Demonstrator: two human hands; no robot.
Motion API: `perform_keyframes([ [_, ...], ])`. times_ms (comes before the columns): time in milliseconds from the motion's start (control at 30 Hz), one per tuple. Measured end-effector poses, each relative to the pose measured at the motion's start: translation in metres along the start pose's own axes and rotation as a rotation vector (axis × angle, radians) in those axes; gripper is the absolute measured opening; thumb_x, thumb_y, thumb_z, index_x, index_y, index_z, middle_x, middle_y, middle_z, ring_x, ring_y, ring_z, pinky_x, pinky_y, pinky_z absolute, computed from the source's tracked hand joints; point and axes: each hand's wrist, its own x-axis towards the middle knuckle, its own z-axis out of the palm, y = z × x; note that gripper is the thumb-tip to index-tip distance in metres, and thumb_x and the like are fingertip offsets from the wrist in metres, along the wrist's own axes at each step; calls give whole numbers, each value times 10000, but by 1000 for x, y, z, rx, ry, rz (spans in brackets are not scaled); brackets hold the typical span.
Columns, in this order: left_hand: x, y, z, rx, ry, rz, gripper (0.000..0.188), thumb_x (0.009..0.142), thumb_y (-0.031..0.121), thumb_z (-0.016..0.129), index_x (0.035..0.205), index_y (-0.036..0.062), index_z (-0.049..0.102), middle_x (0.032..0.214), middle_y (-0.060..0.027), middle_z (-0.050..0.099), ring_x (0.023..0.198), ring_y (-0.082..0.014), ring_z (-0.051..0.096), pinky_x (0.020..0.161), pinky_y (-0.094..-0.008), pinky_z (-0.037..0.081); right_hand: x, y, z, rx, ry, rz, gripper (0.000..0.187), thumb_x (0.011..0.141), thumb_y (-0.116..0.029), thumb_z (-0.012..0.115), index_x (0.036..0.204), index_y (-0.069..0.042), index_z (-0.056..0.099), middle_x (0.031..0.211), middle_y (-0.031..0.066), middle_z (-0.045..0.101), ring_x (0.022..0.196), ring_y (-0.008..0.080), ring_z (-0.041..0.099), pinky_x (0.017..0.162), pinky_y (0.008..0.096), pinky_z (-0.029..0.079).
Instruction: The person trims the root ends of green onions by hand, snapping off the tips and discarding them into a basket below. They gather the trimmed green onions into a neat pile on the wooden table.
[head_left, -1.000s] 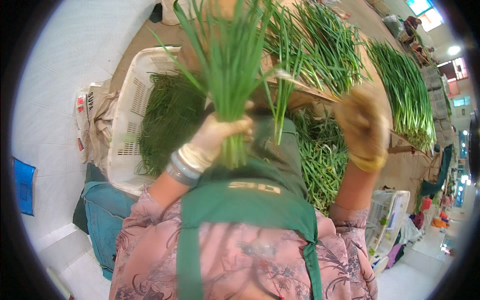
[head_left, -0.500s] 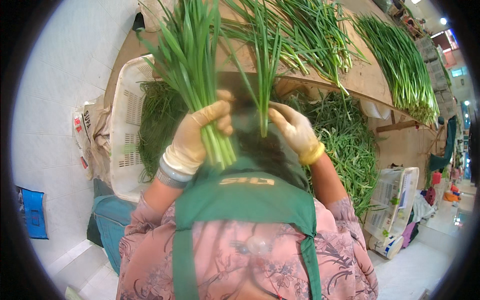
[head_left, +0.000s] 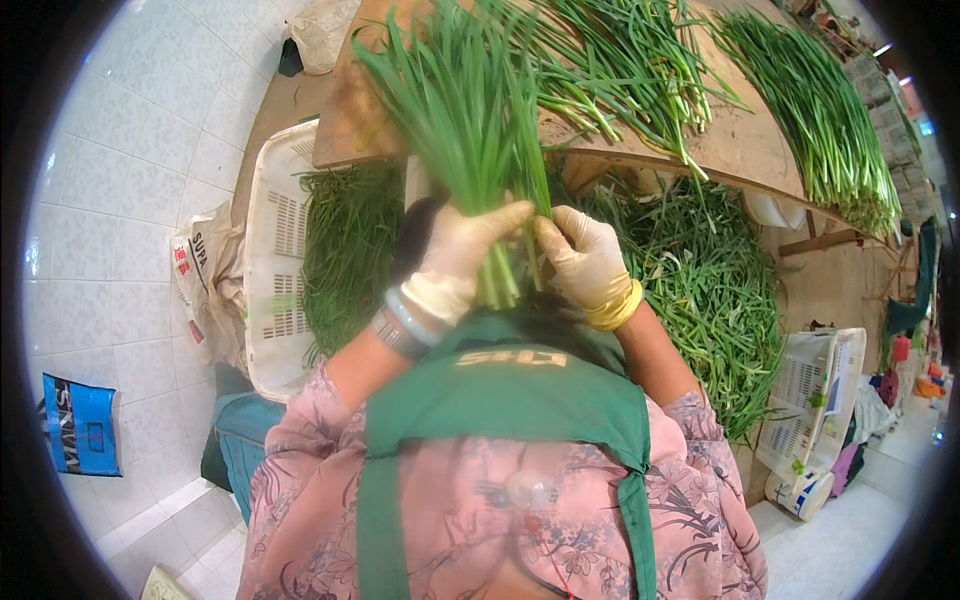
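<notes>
My gloved left hand (head_left: 462,252) is closed round a thick bunch of garlic chives (head_left: 455,120), pale stem ends pointing down toward my green apron. Close beside it, my gloved right hand (head_left: 583,255) pinches a thinner bundle of the same chives (head_left: 530,165) between thumb and fingers. Both bundles stand upright, side by side, and their leaves overlap near the top. Beyond my hands, more loose chives (head_left: 640,70) lie on the wooden table (head_left: 735,150). A neat row of chives (head_left: 815,120) lies along the table's right part.
At left a white crate (head_left: 275,260) holds dark green leaves (head_left: 345,250). A big heap of leaves (head_left: 705,300) lies below the table's edge at right. Another white crate (head_left: 810,400) stands farther right. A beige sack (head_left: 210,280) and a blue bag (head_left: 82,425) are by the tiled wall.
My left hand has moved right with its bunch, close to my right hand. The two bundles, apart before, now stand together. My right hand stays at about the same place.
</notes>
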Motion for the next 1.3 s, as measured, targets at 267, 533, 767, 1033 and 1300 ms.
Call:
perform_keyframes([
  [267, 4, -11, 12, -78, 81, 89, 204, 824, -45, 742, 953, 39, 609, 813, -29, 642, 643, -143, 618, 573, -264, 517, -2, -2, -10, 627, -48, 327, 241, 961, -246, 645, 1109, -56, 669, 866, -25, 646, 646, 41, 518, 547, 196, 400],
  [533, 0, 1, 14, -146, 257, 126, 184, 837, -25, 738, 966, 48, 628, 831, -42, 672, 675, -147, 644, 595, -259, 536, -8, 18, -16, 461, 116, 242, 268, 937, -237, 683, 1094, -22, 646, 916, -5, 636, 789, 88, 551, 700, 238, 453],
  [767, 4, -2, -13, -59, 231, 198, 194, 833, -17, 745, 969, 45, 621, 842, -48, 670, 666, -147, 647, 587, -264, 539, 19, -19, -98, -202, 376, -97, 333, 897, -246, 723, 1123, -17, 641, 979, 113, 705, 872, 191, 655, 776, 310, 510],
  [1033, 6, -3, -7, -34, 108, 114, 186, 828, -29, 744, 976, 26, 644, 846, -37, 668, 690, -139, 636, 622, -259, 519, 10, -43, -42, -163, 176, -175, 370, 857, -305, 746, 1077, -28, 639, 876, 188, 690, 783, 309, 684, 693, 405, 529],
  [1300, -1, 7, -7, -88, 88, 68, 168, 897, 31, 692, 1056, 10, 644, 952, -92, 711, 834, -201, 698, 712, -291, 552, 15, -19, 2, -291, 94, -152, 230, 848, -219, 717, 932, -17, 645, 801, 160, 658, 736, 322, 652, 648, 411, 493],
])
